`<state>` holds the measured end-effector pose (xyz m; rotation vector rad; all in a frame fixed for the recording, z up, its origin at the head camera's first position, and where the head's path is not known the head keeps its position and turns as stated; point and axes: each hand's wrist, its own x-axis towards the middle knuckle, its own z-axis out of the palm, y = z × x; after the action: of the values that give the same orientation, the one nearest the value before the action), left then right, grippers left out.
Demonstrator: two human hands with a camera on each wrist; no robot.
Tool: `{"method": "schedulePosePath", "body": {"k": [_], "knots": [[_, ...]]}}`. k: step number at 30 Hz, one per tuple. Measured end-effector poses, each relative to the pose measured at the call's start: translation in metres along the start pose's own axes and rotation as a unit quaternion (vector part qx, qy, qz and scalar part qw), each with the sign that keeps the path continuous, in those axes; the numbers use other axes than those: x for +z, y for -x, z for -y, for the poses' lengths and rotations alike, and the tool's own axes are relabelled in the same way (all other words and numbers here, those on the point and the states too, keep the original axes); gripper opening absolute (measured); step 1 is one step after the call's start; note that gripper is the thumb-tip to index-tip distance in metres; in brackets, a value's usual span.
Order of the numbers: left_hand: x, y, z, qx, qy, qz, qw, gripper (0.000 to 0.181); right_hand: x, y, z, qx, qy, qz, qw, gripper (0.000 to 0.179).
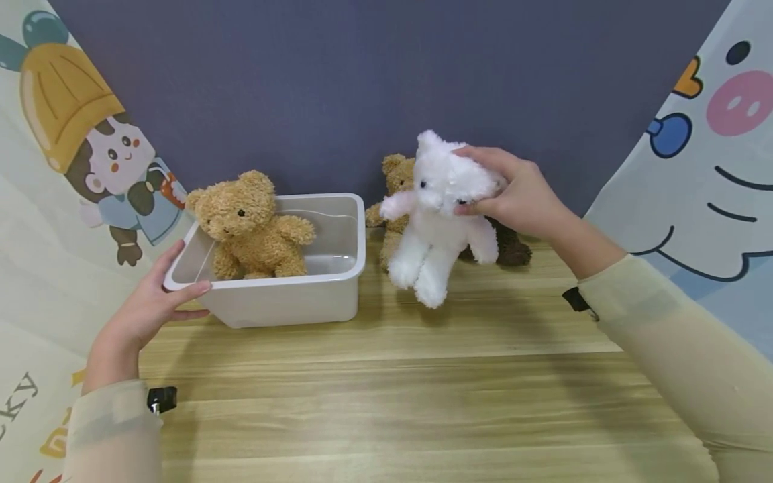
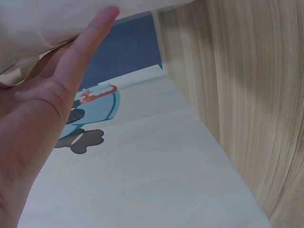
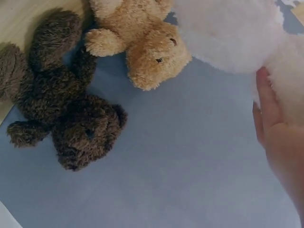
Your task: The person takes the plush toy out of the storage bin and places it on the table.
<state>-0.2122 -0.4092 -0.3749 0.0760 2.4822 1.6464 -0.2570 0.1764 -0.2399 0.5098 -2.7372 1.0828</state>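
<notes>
My right hand (image 1: 524, 194) grips a fluffy white stuffed animal (image 1: 443, 228) by the side of its head, thumb and fingers around it. Its legs hang down over the wood. The right wrist view shows part of its white fur (image 3: 228, 28) beside the fingers. At the far left, my left hand (image 1: 153, 295) holds the front left corner of a light grey plastic bin (image 1: 284, 302), its fingers spread around that corner. A golden-brown teddy bear (image 1: 260, 235) sits in the bin, leaning to its left side. Part of the left palm shows under the bin wall (image 2: 95, 14).
Behind the white toy, a second light-brown teddy bear (image 3: 152, 52) and a dark-brown one (image 3: 61, 95) sit by the blue-grey back panel (image 1: 386, 80). Cartoon-printed sheets (image 1: 658, 208) stand at both sides. The wooden tabletop (image 1: 386, 402) spreads out in front.
</notes>
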Motion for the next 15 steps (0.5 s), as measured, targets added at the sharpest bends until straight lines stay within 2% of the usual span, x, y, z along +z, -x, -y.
{"method": "schedulePosePath", "body": {"k": [8, 11, 15], "knots": [[0.000, 0.000, 0.000, -0.007, -0.007, 0.001, 1.0000, 0.101, 0.021, -0.001, -0.008, -0.040, 0.013, 0.074, 0.9964, 0.081], [0.000, 0.000, 0.000, -0.007, -0.008, 0.001, 0.9999, 0.101, 0.031, 0.000, -0.011, -0.054, 0.020, 0.095, 0.9938, 0.081], [0.000, 0.000, -0.001, -0.006, -0.009, 0.000, 0.9999, 0.101, 0.042, 0.002, -0.014, -0.054, 0.016, 0.110, 0.9924, 0.082]]}}
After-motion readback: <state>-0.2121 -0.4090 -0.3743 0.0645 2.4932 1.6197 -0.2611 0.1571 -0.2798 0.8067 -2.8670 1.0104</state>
